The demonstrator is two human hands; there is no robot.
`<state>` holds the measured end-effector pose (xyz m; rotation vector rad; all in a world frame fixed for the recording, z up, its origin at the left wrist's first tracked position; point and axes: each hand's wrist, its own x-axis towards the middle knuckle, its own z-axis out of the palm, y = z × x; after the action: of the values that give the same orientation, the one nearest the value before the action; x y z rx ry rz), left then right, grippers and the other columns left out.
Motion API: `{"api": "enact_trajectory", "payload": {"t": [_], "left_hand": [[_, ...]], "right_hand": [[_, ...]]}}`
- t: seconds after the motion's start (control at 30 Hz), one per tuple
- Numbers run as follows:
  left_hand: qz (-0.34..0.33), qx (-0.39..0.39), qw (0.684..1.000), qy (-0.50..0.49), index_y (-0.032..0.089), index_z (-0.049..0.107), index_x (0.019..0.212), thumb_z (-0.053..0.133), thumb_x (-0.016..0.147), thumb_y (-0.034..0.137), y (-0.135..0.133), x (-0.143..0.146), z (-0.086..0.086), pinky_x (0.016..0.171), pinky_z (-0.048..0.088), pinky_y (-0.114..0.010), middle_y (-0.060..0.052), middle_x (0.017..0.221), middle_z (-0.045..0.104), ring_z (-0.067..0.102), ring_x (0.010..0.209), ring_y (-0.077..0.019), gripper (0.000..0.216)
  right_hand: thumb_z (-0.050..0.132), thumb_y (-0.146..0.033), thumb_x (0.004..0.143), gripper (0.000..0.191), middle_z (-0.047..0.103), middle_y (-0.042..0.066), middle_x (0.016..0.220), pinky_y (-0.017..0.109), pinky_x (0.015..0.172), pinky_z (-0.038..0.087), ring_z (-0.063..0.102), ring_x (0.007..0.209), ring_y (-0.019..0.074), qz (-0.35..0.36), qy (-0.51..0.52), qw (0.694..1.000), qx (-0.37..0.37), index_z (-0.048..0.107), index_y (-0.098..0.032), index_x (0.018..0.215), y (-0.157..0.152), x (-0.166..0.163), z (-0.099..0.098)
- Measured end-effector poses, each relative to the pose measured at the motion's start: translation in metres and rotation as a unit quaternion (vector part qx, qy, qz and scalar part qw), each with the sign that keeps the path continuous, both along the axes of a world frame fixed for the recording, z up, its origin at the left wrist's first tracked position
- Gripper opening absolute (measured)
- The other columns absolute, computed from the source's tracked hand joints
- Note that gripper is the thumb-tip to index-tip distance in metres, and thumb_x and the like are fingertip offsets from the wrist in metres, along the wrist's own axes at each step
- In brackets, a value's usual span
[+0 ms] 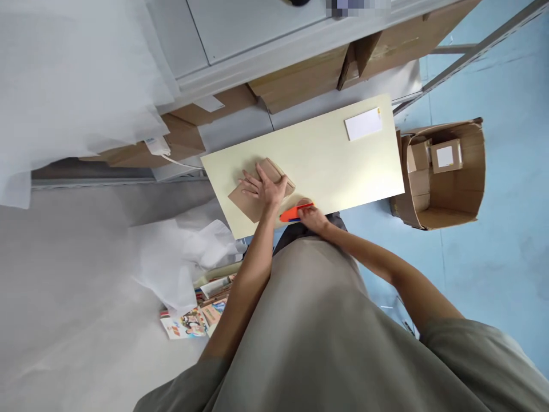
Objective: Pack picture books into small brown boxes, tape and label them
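Note:
My left hand [266, 189] lies with fingers spread on a small brown cardboard box [274, 171], pressing it against a pale yellow tabletop [321, 154]. A flat cardboard flap [245, 201] reaches out from under the palm toward the table's left end. Close to the near edge, my right hand [314, 218] is closed around an orange tool [290, 214] with blue and red parts, which looks like a tape dispenser. Its far side is partly covered by the fingers. The tool is just to the near right of the box.
A white label pad [363, 124] rests at the table's far right. Beyond the table's right end stands an open carton [454, 191] holding small boxes. Large cartons [304, 77] line the shelf behind. White wrapping sheet [171, 252] and books [189, 323] lie at lower left.

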<state>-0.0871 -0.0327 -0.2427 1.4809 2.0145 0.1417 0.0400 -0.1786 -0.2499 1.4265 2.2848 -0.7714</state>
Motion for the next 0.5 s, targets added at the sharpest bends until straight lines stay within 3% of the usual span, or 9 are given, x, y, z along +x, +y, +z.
{"api": "enact_trajectory", "payload": {"t": [0.1,0.17,0.33,0.5], "left_hand": [[-0.005,0.008,1.000,0.010,0.020,0.020,0.182,0.088,0.085,0.050,-0.002,0.004,0.002,0.132,-0.011,-0.082,-0.024,0.191,-0.004,-0.028,0.172,-0.0534,0.122],[-0.017,-0.007,1.000,-0.024,0.019,0.017,0.182,0.084,0.088,0.048,-0.006,0.008,0.005,0.133,-0.007,-0.084,-0.025,0.191,-0.002,-0.027,0.172,-0.0537,0.120],[-0.097,-0.004,0.994,-0.045,0.019,0.023,0.182,0.086,0.085,0.043,-0.024,0.008,0.015,0.135,-0.003,-0.083,-0.023,0.192,0.002,-0.022,0.173,-0.0545,0.118],[-0.162,-0.006,0.984,-0.070,0.019,0.029,0.181,0.086,0.082,0.034,-0.032,-0.008,0.022,0.136,-0.002,-0.080,-0.018,0.193,-0.006,-0.023,0.174,-0.0529,0.115]], "right_hand": [[0.047,-0.012,0.109,0.048,0.076,0.033,0.135,0.046,0.114,0.053,0.075,0.125,0.0355,-0.075,-0.034,0.997,-0.004,0.056,0.004,0.153,-0.029,0.058,0.002],[0.048,-0.021,0.113,0.048,0.076,0.033,0.134,0.047,0.115,0.052,0.075,0.124,0.0366,-0.111,-0.042,0.993,-0.011,0.055,0.004,0.153,-0.037,0.077,0.004],[0.047,-0.024,0.115,0.048,0.077,0.032,0.131,0.044,0.112,0.050,0.076,0.119,0.0349,-0.169,-0.071,0.983,-0.002,0.053,0.004,0.153,-0.011,0.064,0.003],[0.043,-0.006,0.107,0.053,0.075,0.033,0.139,0.044,0.117,0.046,0.073,0.128,0.0338,-0.082,-0.065,0.994,0.007,0.051,0.007,0.158,0.008,0.049,0.003]]}}
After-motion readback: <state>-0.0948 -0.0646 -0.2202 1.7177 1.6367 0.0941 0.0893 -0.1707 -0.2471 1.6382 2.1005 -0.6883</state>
